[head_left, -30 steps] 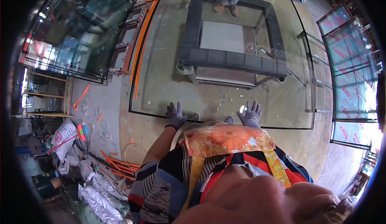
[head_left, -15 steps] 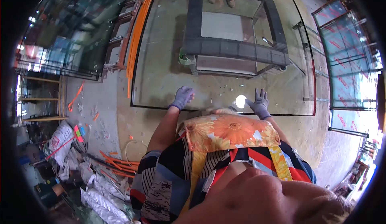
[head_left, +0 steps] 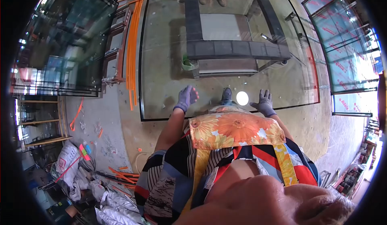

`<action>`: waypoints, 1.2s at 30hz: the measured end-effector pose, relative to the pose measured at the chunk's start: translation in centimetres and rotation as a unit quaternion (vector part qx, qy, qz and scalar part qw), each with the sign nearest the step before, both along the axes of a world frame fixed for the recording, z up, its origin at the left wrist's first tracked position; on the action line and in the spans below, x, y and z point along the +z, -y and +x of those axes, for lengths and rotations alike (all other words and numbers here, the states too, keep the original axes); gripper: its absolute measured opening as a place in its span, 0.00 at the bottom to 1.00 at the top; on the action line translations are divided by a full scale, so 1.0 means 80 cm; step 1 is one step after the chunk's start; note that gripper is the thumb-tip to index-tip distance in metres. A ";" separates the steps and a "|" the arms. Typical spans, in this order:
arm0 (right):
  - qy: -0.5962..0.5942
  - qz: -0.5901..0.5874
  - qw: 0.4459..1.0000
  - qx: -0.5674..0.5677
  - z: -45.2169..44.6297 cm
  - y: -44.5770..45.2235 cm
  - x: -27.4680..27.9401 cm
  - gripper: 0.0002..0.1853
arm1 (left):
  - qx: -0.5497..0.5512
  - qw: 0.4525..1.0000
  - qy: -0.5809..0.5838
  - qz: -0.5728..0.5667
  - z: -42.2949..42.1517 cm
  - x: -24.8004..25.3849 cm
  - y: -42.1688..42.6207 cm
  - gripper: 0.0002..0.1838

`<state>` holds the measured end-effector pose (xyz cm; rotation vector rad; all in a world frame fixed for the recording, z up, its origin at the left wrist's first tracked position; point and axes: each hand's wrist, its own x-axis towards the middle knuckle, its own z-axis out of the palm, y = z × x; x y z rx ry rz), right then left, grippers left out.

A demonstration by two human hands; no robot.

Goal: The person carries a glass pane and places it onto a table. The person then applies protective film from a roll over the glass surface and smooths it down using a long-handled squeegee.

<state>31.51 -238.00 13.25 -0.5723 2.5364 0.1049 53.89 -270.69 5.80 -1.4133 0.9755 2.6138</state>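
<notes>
A large glass pane with a dark border lies in front of me, above a dark grey support frame that shows through it. My left hand, in a grey-purple glove with bare fingertips, is over the pane's near left part. Its fingers are apart and nothing is in them. My right hand, in a similar glove, is spread with the palm down at the pane's near edge, beside a bright round reflection. I cannot tell how firmly either hand touches the glass. A shoe shows between my hands.
Glass sheets stand at left beside long orange strips. Framed panes with red markings lean at right. White sacks and loose orange pieces lie on the floor at lower left. A green item hangs by the frame.
The view has turned, so the pane's left side sits lower and its right side higher. My left hand's fingers have uncurled. A shoe has come into view between my hands.
</notes>
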 end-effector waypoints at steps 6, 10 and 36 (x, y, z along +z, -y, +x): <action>0.016 0.047 0.995 0.084 -0.035 0.000 -0.014 0.57 | 0.121 0.989 0.027 -0.084 -0.019 0.031 -0.002 0.12; 0.006 0.044 0.995 0.087 -0.033 0.007 -0.006 0.56 | 0.134 0.971 0.024 -0.195 -0.001 0.029 -0.036 0.10; -0.017 -0.020 0.999 0.026 -0.013 -0.011 0.003 0.51 | 0.160 0.977 0.129 -0.063 0.081 0.009 -0.003 0.19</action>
